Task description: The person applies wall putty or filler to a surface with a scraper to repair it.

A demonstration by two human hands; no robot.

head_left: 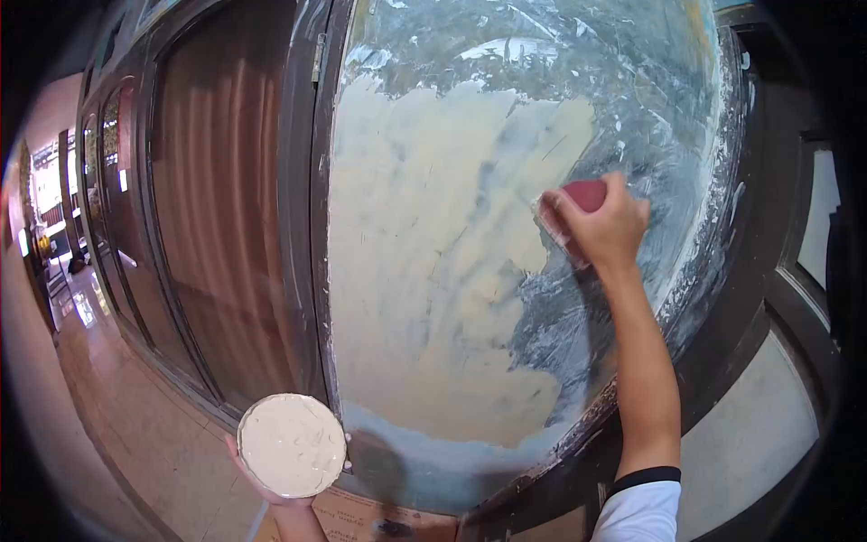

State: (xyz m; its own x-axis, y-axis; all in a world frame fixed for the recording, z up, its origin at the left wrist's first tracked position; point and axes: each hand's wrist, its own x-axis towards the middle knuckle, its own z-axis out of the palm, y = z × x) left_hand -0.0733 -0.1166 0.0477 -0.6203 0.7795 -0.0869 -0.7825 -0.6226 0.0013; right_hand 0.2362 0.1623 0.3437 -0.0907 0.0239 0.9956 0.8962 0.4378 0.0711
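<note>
My right hand [612, 224] is closed on a dark red putty spreader [585, 194], a bent, flat piece with pale smears along its lower edge. The spreader is against the wall panel [542, 316], at the right border of a broad cream coat of filler [406, 208]. Grey-blue, scraped surface shows above, below and to the right of that coat. Down at lower left, my left hand [271, 492] holds a round tub from below and the side. Cream putty [293, 444] fills the tub close to its rim, its surface slightly streaked.
Left of the panel, a dark frame with a hinge [318, 59] borders a glass pane with a brown curtain [226, 181] behind it. Printed cardboard [379, 519] covers the floor below. Dark door frames with pale panels [750, 406] stand at right; a tiled walkway [135, 388] runs left.
</note>
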